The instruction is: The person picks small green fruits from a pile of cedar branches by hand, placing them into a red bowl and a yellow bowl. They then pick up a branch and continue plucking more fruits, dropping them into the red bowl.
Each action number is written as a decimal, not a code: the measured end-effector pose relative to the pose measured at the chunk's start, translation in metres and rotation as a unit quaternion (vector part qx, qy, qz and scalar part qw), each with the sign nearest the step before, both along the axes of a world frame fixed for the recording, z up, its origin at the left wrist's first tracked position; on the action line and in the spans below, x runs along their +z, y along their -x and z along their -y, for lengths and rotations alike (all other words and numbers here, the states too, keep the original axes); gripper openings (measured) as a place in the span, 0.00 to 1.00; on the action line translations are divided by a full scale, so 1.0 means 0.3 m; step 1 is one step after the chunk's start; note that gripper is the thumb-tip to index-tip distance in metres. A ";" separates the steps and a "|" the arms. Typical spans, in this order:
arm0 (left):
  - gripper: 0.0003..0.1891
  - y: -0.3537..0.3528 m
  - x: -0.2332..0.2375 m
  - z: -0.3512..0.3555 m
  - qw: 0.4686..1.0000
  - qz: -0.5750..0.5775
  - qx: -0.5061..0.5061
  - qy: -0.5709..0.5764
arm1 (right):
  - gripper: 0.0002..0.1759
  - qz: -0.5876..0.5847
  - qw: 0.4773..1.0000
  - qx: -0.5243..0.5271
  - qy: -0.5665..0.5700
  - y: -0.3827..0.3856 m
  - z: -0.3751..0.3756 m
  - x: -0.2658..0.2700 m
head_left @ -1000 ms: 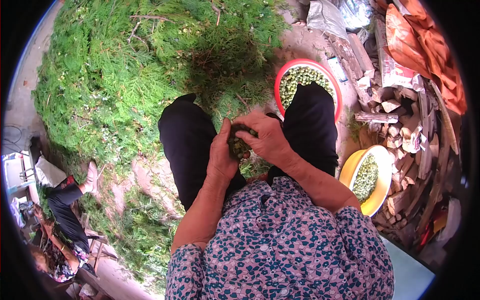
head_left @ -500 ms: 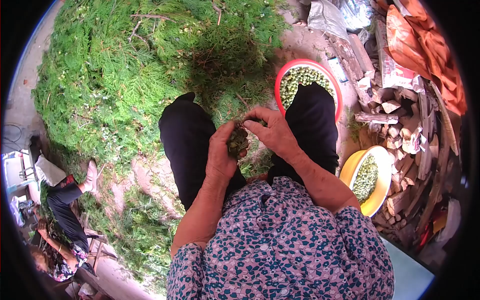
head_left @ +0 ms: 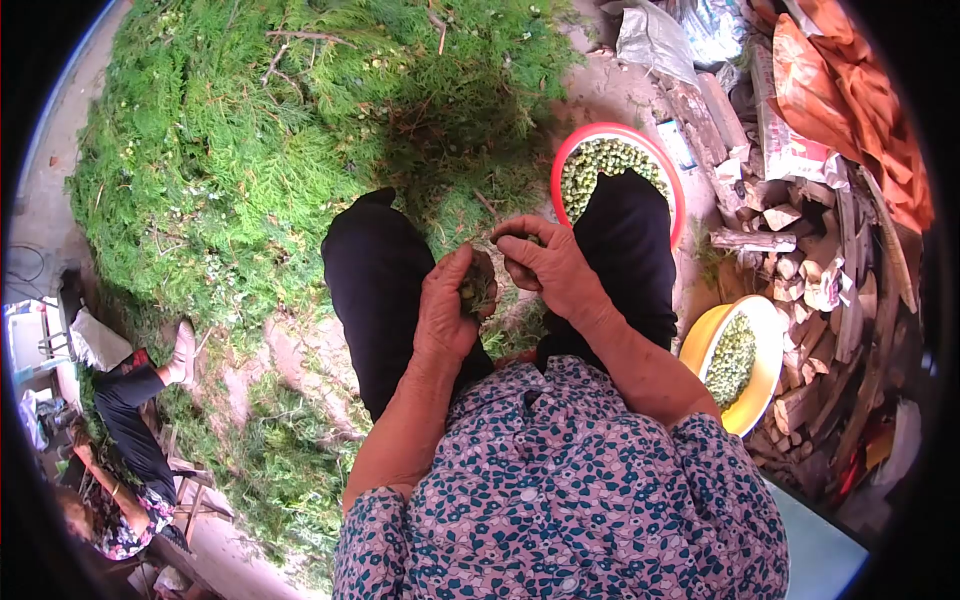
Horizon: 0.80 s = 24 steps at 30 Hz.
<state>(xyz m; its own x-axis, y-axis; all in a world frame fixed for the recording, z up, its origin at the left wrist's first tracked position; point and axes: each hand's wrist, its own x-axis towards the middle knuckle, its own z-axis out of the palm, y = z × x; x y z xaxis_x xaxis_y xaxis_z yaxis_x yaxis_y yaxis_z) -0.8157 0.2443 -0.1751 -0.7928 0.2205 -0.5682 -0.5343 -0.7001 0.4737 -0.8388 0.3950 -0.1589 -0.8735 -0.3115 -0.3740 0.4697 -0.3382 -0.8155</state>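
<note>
Between my knees, my left hand [head_left: 444, 308] is closed around a small green sprig [head_left: 476, 290], partly hidden by the fingers and thumb. My right hand [head_left: 556, 268] is just to its right, a short gap away. Its thumb and fingers are curled together, and whatever lies inside them is hidden. Past my right knee sits a red-rimmed basin [head_left: 679, 205] holding many small round green cones. A yellow basin [head_left: 768, 350] with more of these green pieces stands tilted by my right elbow.
A big heap of feathery green conifer branches [head_left: 230, 150] spreads ahead and left. Split firewood [head_left: 800, 250], sacks and an orange cloth [head_left: 850, 100] line the right side. Another person [head_left: 130, 430] sits at the lower left, near a wooden stool [head_left: 195, 500].
My right hand has drawn slightly away from the left, and its fingers have curled inward. The left hand keeps its hold on the sprig. The other person's arm has shifted a little.
</note>
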 end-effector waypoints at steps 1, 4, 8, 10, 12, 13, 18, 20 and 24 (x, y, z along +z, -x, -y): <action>0.10 0.002 0.002 -0.003 1.000 -0.001 0.000 0.000 | 0.10 -0.001 1.000 0.000 0.000 0.002 0.000 0.003; 0.09 0.004 0.006 -0.010 1.000 0.013 0.005 0.027 | 0.09 0.020 0.999 -0.021 0.027 -0.003 0.012 0.013; 0.07 0.001 0.003 -0.007 1.000 0.023 0.014 -0.010 | 0.11 -0.018 1.000 0.005 0.023 -0.023 0.028 0.019; 0.06 0.002 0.003 -0.006 0.999 0.025 0.021 -0.014 | 0.11 -0.034 0.999 0.012 -0.004 -0.020 0.036 -0.002; 0.06 0.005 0.012 -0.015 0.998 0.030 0.042 0.020 | 0.13 -0.404 0.877 0.011 -0.260 -0.006 0.047 -0.047; 0.06 0.007 0.013 -0.020 0.998 0.031 0.041 0.020 | 0.13 -0.403 0.877 0.010 -0.261 -0.011 0.043 -0.037; 0.10 0.005 0.006 0.002 0.997 0.052 0.044 -0.047 | 0.11 0.005 1.000 0.011 0.029 -0.010 0.004 0.027; 0.13 0.009 -0.032 0.010 0.992 0.066 0.041 -0.096 | 0.11 0.035 0.998 -0.030 0.039 0.010 -0.016 0.073; 0.17 0.016 -0.030 0.012 0.977 0.106 0.057 -0.175 | 0.07 0.008 0.972 -0.225 0.063 0.062 -0.107 0.227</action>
